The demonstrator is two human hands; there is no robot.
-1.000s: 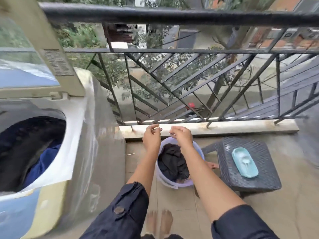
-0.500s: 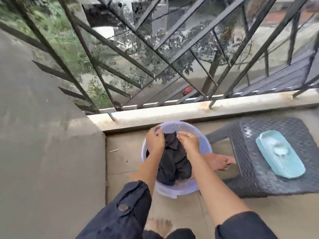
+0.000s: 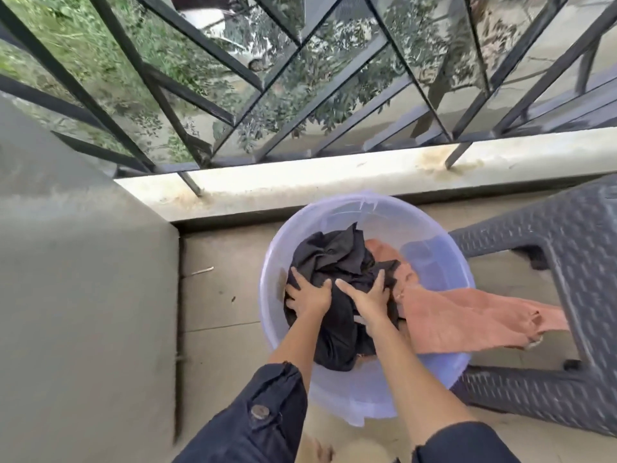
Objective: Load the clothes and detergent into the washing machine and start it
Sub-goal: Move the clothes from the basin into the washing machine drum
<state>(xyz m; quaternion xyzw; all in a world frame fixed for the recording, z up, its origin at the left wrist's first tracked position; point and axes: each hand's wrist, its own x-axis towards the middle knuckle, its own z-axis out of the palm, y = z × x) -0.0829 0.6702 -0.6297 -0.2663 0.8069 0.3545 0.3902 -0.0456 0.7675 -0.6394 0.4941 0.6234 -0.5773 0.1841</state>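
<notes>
Beside the grey stool (image 3: pixel 567 248), on the balcony floor (image 3: pixel 217 305), a lilac basin (image 3: pixel 430 255) is set. A pink cloth (image 3: pixel 467 319) is draped lengthwise over its right rim, pointing at the stool. Dark clothes (image 3: pixel 334 252) heaped inside the basin are gripped by the left hand (image 3: pixel 309 295) and the right hand (image 3: pixel 369 297).

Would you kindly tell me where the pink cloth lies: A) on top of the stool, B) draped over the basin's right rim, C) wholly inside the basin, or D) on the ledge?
B: the pink cloth runs from beside the dark clothes out over the right rim of the basin.
</notes>
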